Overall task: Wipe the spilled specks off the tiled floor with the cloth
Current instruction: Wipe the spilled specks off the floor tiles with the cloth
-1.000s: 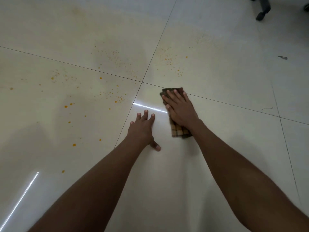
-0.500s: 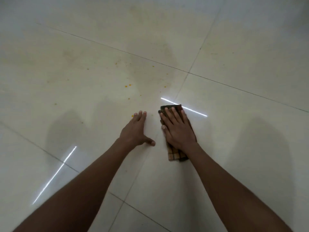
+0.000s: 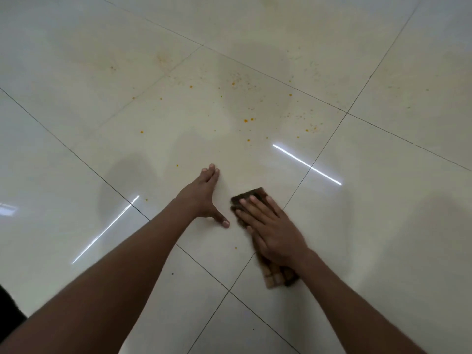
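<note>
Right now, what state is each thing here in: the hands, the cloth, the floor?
cloth: folded, flat on the floor under the right hand.
right hand: fingers straight, pressing on the cloth.
left hand: flat on the bare tile, thumb spread, holding nothing.
orange specks: scattered beyond both hands, unwiped.
tiled floor: glossy, reflecting lights.

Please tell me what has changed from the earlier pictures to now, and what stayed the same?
The head camera swung, so more orange specks show ahead again. The right hand stays flat on the folded cloth, now blurred in a wiping stroke. The left hand stays flat on the tiled floor. Nothing was gripped or released.
</note>
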